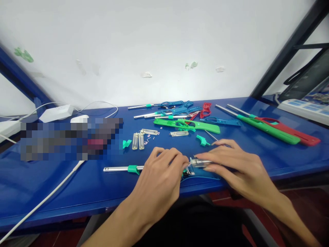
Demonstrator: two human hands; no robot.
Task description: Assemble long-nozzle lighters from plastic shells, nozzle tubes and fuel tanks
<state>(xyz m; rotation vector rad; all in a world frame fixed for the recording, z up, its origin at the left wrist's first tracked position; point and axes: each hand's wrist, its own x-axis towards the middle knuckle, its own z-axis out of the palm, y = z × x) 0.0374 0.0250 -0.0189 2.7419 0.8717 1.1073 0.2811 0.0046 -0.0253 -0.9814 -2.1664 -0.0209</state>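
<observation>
My right hand [236, 163] is closed round a clear fuel tank [200, 163], held level with its white-tipped end pointing left. A thin metal rod [211, 135] also sticks out from between its fingers. My left hand [164, 171] is pinched at the tank's tip, beside thin white wires; what its fingertips hold is too hidden to tell. Under the hands lies a lighter with a silver tube [115, 169], a teal collar [133, 169] and a blue handle shell [199, 180]. My left hand covers its middle.
Behind lie clear tanks [141, 141], teal pieces [203, 140], a green shell [205, 126], blue lighter parts [177, 110] and a red piece [206, 109]. Green [269, 129] and red lighters [298, 133] lie right. A white cable [51, 193] crosses the blue table [84, 192] at left.
</observation>
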